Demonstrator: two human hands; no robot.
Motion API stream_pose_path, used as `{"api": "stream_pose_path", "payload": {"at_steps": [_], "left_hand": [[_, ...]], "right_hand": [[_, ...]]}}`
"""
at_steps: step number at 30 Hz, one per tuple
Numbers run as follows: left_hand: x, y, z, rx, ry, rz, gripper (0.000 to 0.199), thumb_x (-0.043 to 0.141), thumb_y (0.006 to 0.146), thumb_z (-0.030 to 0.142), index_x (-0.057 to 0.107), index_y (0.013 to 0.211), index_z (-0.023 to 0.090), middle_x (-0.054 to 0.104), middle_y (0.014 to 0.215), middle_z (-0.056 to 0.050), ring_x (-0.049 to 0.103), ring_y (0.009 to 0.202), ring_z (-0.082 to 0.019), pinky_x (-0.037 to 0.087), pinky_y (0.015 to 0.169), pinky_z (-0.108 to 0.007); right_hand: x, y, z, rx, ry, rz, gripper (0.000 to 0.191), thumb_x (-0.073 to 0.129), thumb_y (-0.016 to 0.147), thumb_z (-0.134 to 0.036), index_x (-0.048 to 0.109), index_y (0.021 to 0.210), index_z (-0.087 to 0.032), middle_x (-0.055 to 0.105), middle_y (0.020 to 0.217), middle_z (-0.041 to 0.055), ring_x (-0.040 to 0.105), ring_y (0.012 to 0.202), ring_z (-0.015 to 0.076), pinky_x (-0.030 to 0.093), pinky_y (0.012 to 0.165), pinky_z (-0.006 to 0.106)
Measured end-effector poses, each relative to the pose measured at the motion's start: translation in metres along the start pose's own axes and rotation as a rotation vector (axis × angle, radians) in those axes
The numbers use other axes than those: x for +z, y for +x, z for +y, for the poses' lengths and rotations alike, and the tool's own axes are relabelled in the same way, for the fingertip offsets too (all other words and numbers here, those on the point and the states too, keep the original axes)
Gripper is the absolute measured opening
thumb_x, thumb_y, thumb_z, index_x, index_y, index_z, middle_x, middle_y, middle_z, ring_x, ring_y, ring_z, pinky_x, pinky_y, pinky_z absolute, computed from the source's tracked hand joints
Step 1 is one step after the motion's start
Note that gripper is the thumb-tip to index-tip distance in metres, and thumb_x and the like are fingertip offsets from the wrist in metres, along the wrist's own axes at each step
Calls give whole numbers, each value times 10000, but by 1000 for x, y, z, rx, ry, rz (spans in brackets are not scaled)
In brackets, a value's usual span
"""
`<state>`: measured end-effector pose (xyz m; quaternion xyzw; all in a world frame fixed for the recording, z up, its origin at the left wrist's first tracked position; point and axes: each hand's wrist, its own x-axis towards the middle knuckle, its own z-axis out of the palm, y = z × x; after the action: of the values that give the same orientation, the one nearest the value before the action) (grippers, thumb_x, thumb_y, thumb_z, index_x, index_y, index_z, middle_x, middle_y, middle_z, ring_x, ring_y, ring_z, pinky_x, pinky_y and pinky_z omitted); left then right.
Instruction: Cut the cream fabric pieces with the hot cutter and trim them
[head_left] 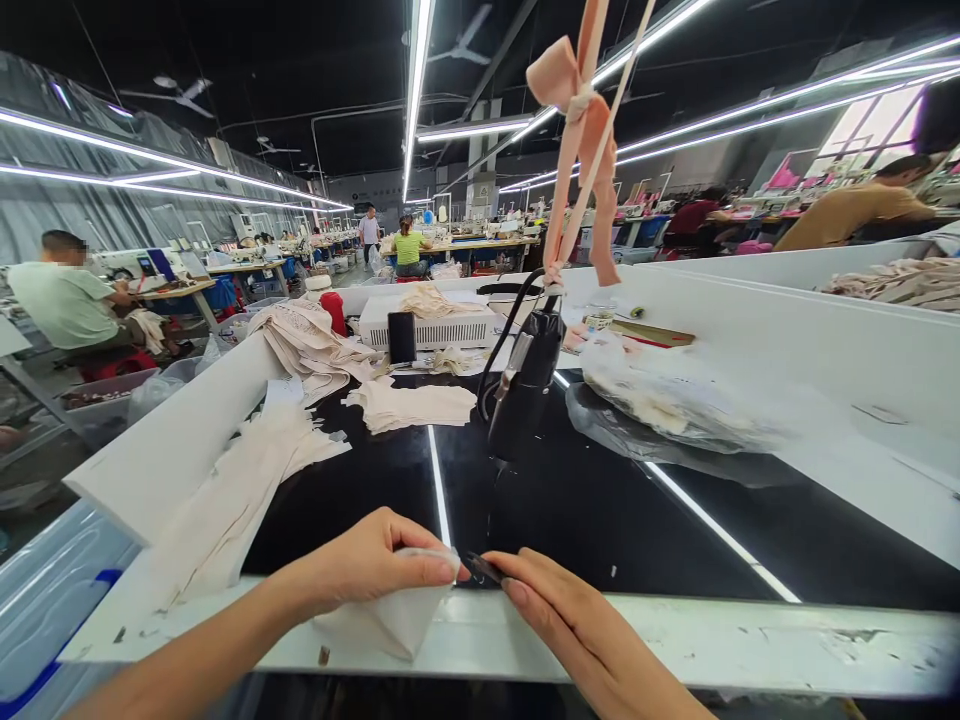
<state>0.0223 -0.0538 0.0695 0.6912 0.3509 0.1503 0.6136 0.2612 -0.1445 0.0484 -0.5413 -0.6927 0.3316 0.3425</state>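
Note:
My left hand (375, 560) pinches a pale cream piece of cloth (405, 615) that hangs down over the table's white front edge. Close to its fingertips, my right hand (555, 610) is closed on a small dark metal tool (486, 568), whose tip points at the cloth's edge. Most of the tool is hidden by the fingers. Beyond the hands, a black handheld device (527, 385) hangs from peach fabric strips (581, 150) over the black tabletop (555, 520).
Cream cloth pieces lie in a stack (412, 403) and in piles (255, 470) at the left. A phone (402, 338) leans on a white box (450, 328). A plastic bag (675, 400) lies right. White side panels (187, 430) border the table; people sit farther off.

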Motion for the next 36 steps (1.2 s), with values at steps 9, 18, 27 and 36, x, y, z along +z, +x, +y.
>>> {"api": "stream_pose_path", "payload": {"at_steps": [9, 18, 27, 36], "left_hand": [[2, -6, 0, -16, 43, -35, 299, 751, 818, 425, 832, 961, 175, 766, 854, -37, 631, 797, -181, 436, 717, -253], [0, -12, 1, -12, 114, -42, 300, 749, 827, 426, 833, 986, 186, 780, 903, -46, 649, 823, -187, 431, 703, -245], [-1, -17, 8, -34, 137, -32, 319, 738, 810, 423, 834, 991, 178, 778, 898, -49, 650, 832, -195, 422, 713, -254], [-1, -20, 8, -60, 122, -19, 377, 737, 782, 469, 838, 952, 147, 644, 689, -20, 464, 669, -140, 308, 599, -252]], "right_hand": [[8, 0, -3, -26, 7, -82, 426, 403, 1039, -569, 722, 1149, -309, 676, 913, 25, 674, 857, 198, 543, 743, 278], [14, 7, -6, -57, -46, -135, 449, 381, 1042, -585, 723, 1052, -293, 632, 859, 14, 650, 813, 183, 499, 728, 279], [16, 8, -7, -44, -31, -114, 438, 412, 1037, -583, 738, 1140, -308, 648, 843, 14, 652, 790, 181, 509, 718, 280], [22, 10, 0, -74, -48, -125, 441, 403, 1040, -583, 742, 1075, -303, 638, 841, 13, 650, 801, 182, 500, 718, 270]]}}
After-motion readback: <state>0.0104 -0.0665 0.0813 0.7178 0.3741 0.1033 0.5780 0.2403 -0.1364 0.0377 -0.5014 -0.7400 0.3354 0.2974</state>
